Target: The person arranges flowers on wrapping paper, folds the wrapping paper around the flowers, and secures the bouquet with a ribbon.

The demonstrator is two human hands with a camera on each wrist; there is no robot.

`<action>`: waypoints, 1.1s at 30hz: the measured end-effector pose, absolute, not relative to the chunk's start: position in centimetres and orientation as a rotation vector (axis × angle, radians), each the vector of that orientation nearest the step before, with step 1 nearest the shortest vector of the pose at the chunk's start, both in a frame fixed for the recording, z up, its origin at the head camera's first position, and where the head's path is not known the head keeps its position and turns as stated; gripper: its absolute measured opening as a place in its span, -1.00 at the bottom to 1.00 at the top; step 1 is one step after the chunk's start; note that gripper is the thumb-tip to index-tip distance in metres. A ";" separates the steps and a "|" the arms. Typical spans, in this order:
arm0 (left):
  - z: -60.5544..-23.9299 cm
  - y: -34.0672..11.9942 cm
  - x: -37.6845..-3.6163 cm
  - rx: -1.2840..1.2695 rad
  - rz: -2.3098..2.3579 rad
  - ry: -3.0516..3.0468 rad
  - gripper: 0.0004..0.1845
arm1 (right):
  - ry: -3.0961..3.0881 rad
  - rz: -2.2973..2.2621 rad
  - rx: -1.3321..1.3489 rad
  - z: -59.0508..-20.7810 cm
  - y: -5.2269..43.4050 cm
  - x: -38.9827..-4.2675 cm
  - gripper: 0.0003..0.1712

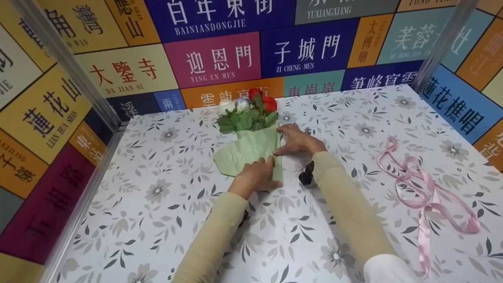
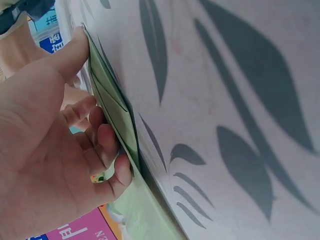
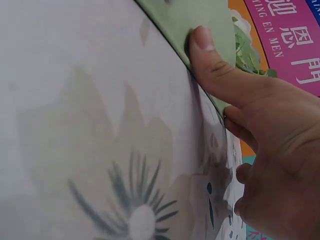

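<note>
Head view first: both forearms in beige sleeves reach forward across the bench point(image 1: 165, 220), converging on the green wrapping paper point(image 1: 245, 151) that lies flat near the middle, toward the back wall. The left hand point(image 1: 256, 175) sits at the paper's near edge, palm down, wrist bent slightly inward. The right hand point(image 1: 296, 139) rests on the paper's right side, a little farther out, thumb angled back toward the left hand.

Left wrist view now: the left hand's fingers point(image 2: 107, 145) are curled under the paper's edge point(image 2: 117, 127) with the thumb on top, pinching the fold. Right wrist view: the right hand point(image 3: 270, 130) presses its thumb down on the green sheet point(image 3: 200, 15), the other fingers loosely curled beside the paper against the bench.

The bouquet point(image 1: 247, 112), red and white blooms with green leaves, pokes out of the top of the wrap. Well apart on the right lies a pink ribbon point(image 1: 426, 192), loose and looped.
</note>
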State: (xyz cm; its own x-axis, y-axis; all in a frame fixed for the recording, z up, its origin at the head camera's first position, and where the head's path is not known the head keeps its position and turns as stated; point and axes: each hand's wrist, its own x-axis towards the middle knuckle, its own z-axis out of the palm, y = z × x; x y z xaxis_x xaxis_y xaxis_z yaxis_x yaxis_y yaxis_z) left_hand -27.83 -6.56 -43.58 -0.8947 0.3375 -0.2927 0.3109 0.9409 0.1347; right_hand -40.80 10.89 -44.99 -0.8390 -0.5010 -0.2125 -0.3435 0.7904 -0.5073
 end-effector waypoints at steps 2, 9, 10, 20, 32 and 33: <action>-43.6 -6.6 -27.9 0.473 0.116 2.775 -0.04 | 2.641 -0.624 -0.628 -44.9 10.8 -41.0 0.15; -43.4 -6.9 -28.6 0.440 0.151 2.742 -0.05 | 2.591 -0.541 -0.650 -44.3 11.2 -40.5 0.24; -43.4 -6.9 -28.6 0.439 0.163 2.737 -0.06 | 2.579 -0.537 -0.653 -44.3 11.3 -40.2 0.27; -43.3 -7.1 -28.8 0.440 0.190 2.732 -0.17 | 2.504 -0.585 -0.670 -44.4 10.9 -38.1 0.59; -43.2 -6.1 -28.3 0.426 0.066 2.764 -0.14 | 2.650 -1.050 -0.184 -45.4 10.2 -41.4 0.37; -43.3 -6.1 -28.2 0.427 0.067 2.768 -0.14 | 2.647 -1.074 -0.142 -45.4 10.0 -41.5 0.34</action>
State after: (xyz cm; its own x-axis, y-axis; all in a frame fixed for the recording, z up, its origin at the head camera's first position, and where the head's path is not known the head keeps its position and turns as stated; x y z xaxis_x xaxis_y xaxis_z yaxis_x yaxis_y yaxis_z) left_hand -28.24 -6.10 -43.26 -0.8975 0.3006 -0.3225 0.2847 0.9537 0.0968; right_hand -41.55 10.04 -45.44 -0.9558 -0.1946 -0.2202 0.0139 0.7185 -0.6954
